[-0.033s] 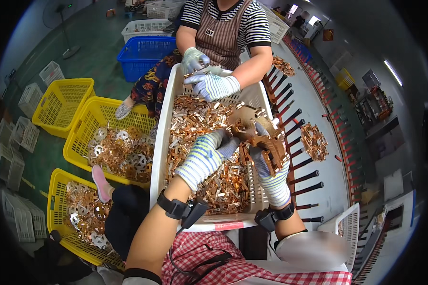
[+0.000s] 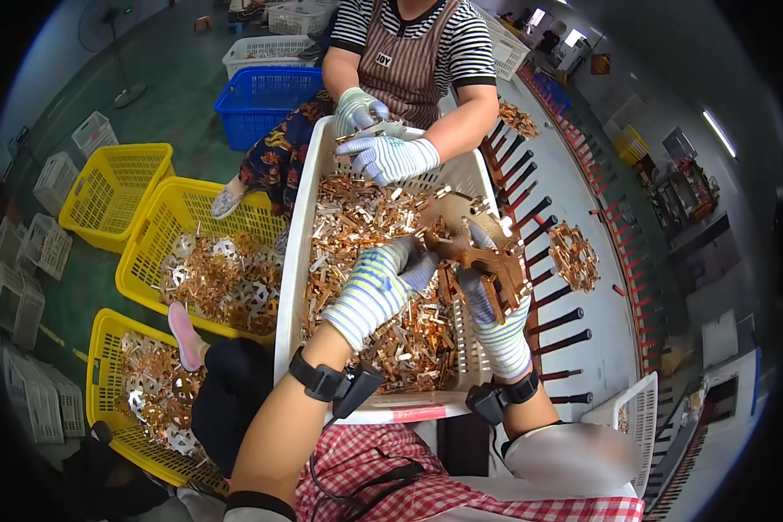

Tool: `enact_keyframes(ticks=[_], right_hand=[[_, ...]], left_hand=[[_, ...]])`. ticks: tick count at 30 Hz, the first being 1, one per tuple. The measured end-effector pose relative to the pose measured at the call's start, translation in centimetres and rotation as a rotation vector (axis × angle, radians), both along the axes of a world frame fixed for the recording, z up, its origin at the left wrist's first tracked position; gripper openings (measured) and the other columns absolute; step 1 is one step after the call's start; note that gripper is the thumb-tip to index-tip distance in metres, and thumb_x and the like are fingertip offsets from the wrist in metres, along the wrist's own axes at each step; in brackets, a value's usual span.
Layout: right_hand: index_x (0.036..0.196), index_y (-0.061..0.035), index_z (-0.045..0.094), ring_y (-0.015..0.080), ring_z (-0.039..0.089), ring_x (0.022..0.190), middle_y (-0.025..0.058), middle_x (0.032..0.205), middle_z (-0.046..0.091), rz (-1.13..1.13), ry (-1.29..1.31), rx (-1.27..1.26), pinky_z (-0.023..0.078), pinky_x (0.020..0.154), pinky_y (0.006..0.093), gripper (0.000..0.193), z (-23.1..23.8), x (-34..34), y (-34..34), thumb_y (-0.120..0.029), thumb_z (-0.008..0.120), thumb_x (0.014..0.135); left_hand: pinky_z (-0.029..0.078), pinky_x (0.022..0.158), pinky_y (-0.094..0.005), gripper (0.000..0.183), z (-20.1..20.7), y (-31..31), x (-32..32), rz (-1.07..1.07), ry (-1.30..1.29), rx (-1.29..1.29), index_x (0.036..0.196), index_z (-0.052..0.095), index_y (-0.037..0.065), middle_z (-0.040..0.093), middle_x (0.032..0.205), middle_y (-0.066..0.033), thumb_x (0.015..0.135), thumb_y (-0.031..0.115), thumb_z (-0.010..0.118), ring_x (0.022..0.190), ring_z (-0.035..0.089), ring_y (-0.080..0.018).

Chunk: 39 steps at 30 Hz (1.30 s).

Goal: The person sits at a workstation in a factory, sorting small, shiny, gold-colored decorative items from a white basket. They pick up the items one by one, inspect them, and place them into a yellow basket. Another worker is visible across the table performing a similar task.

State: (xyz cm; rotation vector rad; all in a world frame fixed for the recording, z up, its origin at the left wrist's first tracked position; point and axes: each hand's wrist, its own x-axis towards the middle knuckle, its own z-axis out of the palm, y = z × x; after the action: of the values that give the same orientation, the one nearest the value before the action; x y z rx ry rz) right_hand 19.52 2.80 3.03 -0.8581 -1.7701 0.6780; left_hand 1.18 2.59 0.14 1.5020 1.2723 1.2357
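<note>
My right hand (image 2: 500, 335), in a striped knit glove with grey fingers, grips a round copper-coloured metal part (image 2: 496, 261) with an open frame and small blocks around its edge. It is held tilted above the right side of a white basket (image 2: 291, 291). My left hand (image 2: 376, 285), gloved alike, is closed with thumb and fingers pinched at the part's left edge; whatever lies between the fingertips is hidden. Below both hands, many small copper-coloured metal pieces (image 2: 418, 348) fill the basket.
Across the basket a co-worker's gloved hands (image 2: 387, 148) hold a metal piece. Yellow baskets (image 2: 139, 278) of flat metal parts stand at left, near a blue basket (image 2: 265, 104). Along the right runs a row of black-handled rods (image 2: 557, 324), with another round copper part (image 2: 574, 258) beside it.
</note>
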Motion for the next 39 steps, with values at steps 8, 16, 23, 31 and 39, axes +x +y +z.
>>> enact_keyframes(ticks=[8,16,23,31,39], right_hand=[[0.117,0.0024,0.059,0.0142,0.062,0.094,0.0097,0.104,0.066,0.009,-0.096,0.067,0.049,0.080,0.0265,0.033,1.4,-0.9,-1.0,-0.016,0.064,0.090],[0.126,0.0008,0.052,0.0124,0.059,0.093,0.0069,0.111,0.062,-0.218,0.410,-0.258,0.049,0.082,0.0286,0.043,0.6,2.3,2.0,-0.018,0.065,0.090],[0.118,0.0023,0.057,0.0136,0.060,0.096,0.0076,0.108,0.062,0.209,0.308,-0.630,0.050,0.083,0.0287,0.044,0.6,1.2,2.1,-0.018,0.069,0.081],[0.132,-0.0033,0.048,0.0199,0.060,0.085,0.0082,0.109,0.063,0.397,0.644,-0.638,0.050,0.079,0.0349,0.083,1.0,1.3,2.8,-0.072,0.041,0.085],[0.128,-0.0047,0.051,0.0112,0.057,0.100,0.0027,0.113,0.061,0.126,0.427,-0.464,0.046,0.088,0.0291,0.047,-0.2,-0.6,1.9,-0.019,0.068,0.087]], left_hand=[[0.051,0.068,-0.0431,0.033,-1.4,0.4,0.2,0.009,-0.034,0.001,0.099,0.064,0.002,0.067,0.083,-0.0184,0.085,0.032,0.061,0.078,0.064,-0.0368],[0.048,0.055,-0.0393,0.022,2.2,-1.2,-0.3,0.297,0.662,0.539,0.073,0.059,0.008,0.056,0.068,-0.0110,0.079,0.028,0.065,0.062,0.060,-0.0308],[0.043,0.098,-0.0391,0.066,-0.8,0.6,-2.1,0.226,0.220,0.154,0.132,0.046,-0.002,0.058,0.121,-0.0213,0.083,0.036,0.068,0.120,0.053,-0.0303],[0.055,0.058,-0.0261,0.020,1.0,-0.6,-2.2,-0.027,-0.802,-0.283,0.092,0.058,0.004,0.062,0.073,-0.0039,0.094,0.024,0.058,0.061,0.062,-0.0135],[0.049,0.059,-0.0257,0.030,1.6,-0.9,0.7,-0.275,-0.551,-0.442,0.097,0.058,0.004,0.063,0.075,-0.0055,0.094,0.034,0.058,0.061,0.060,-0.0150]])
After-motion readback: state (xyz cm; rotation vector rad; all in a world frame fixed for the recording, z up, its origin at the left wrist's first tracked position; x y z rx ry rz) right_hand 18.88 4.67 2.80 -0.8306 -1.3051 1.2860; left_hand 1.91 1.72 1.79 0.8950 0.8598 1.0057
